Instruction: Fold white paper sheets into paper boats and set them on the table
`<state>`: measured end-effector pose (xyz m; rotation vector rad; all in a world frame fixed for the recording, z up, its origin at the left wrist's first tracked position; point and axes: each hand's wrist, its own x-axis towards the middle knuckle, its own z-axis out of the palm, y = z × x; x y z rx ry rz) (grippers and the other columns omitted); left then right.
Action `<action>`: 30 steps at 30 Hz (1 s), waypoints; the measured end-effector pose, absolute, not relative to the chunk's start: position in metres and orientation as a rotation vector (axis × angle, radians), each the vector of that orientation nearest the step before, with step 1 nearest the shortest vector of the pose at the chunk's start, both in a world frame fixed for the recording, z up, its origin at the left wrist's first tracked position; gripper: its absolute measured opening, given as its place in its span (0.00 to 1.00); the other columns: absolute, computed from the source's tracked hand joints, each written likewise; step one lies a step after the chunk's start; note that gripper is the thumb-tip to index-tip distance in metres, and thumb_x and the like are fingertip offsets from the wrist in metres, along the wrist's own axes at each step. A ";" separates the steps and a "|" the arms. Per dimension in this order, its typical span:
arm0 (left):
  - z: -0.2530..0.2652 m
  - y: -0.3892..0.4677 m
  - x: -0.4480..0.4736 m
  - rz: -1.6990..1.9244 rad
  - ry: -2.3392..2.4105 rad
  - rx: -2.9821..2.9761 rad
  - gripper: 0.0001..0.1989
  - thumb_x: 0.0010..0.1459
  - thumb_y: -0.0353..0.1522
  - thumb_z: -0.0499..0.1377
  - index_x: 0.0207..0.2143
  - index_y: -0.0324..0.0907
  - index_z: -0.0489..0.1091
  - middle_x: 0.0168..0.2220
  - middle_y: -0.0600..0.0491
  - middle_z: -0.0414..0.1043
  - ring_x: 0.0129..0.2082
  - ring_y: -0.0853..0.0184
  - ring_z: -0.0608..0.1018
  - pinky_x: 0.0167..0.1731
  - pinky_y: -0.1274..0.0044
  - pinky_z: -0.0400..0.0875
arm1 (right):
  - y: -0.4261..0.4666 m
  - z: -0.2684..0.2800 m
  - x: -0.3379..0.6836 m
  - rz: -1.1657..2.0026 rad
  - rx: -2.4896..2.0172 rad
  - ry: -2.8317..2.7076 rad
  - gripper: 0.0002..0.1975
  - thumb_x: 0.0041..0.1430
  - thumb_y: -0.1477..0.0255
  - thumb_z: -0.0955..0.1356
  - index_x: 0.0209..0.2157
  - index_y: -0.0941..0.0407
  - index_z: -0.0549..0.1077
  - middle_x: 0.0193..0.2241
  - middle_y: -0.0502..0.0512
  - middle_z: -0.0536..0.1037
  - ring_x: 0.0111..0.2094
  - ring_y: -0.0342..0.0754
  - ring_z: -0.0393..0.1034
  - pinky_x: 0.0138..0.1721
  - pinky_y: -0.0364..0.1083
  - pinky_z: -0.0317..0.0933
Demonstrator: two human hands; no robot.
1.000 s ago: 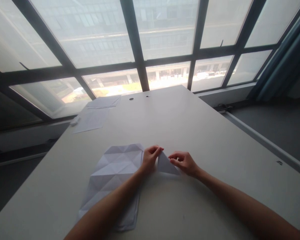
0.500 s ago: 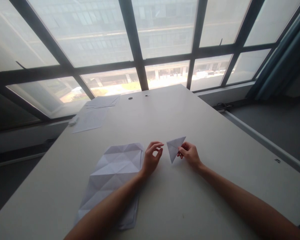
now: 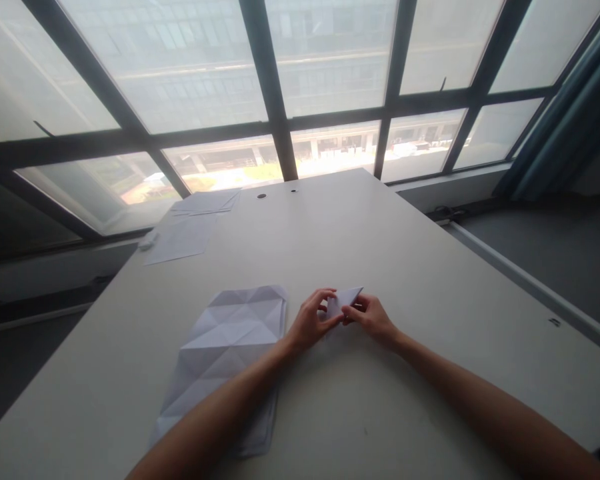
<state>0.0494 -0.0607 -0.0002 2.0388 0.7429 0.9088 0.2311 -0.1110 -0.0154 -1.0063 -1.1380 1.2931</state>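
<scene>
A small piece of folded white paper [image 3: 342, 302], pointed at its upper right, is held just above the table between both hands. My left hand [image 3: 312, 319] grips its left side, fingers at the top and thumb along the lower edge. On the right side my right hand [image 3: 373, 319] pinches it between thumb and fingers. The fingers cover part of its outline. Left of the hands lies a stack of creased white paper sheets [image 3: 235, 327] with crossing fold lines, partly under my left forearm.
The white table [image 3: 310, 233] reaches toward large windows. Loose white sheets [image 3: 180, 240] and a small white object [image 3: 147, 241] lie at its far left. Two round holes are near the far edge. A dark curtain [image 3: 560, 127] hangs at the right.
My left hand has moved right and closed on the folded paper, which it was apart from before. The paper has turned and come slightly lower and left with my right hand.
</scene>
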 end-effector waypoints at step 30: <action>-0.007 -0.056 0.046 0.930 0.747 1.702 0.18 0.59 0.40 0.60 0.49 0.44 0.63 0.54 0.43 0.69 0.53 0.58 0.74 0.40 0.72 0.74 | -0.116 -0.015 0.223 1.135 -1.128 -1.191 0.22 0.56 0.55 0.69 0.44 0.57 0.66 0.25 0.50 0.77 0.22 0.47 0.74 0.25 0.46 0.71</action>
